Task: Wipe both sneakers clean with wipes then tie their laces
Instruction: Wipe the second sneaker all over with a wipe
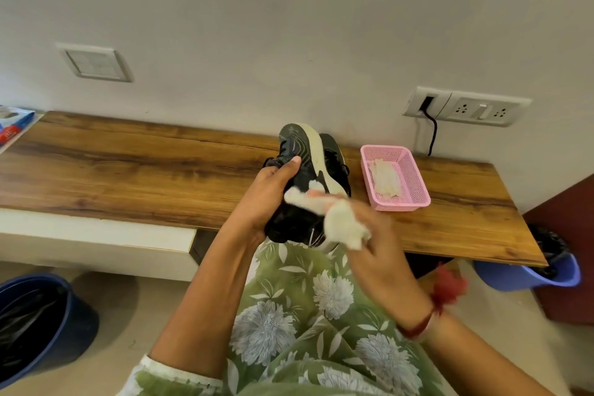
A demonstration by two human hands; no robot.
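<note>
Wood-grain counter (pixel 128 170) along a pale wall; its near edge runs across mid-scene and ends at a corner on the right.

Nearest: green floral garment (pixel 289 325) over the lap. Dark blue bucket (pixel 75 302) on the floor at near left. A lighter blue bucket (pixel 530 278) sits partly under the counter's right corner; both have black liners.

Over the near edge, left hand (pixel 266 199) grips a black sneaker (pixel 299 151), toe pointing far, pale sole turned right, thumb laid along the upper. Right hand (pixel 376 244), blurred, holds a bunched white wipe (pixel 340 225) against the sneaker's heel side. Fingers look curled round it; their exact lie cannot be told.

Second sneaker (pixel 336 154) stands on the counter just behind the held one. Right of it, a pink basket (pixel 401 204) holds folded wipes (pixel 385 177). Left stretch of counter is open to a box (pixel 16 125) at the far left end.

On the wall: socket panel (pixel 469 108) with a black cable (pixel 432 132) hanging behind the basket, switch plate (pixel 94 63) at left.
</note>
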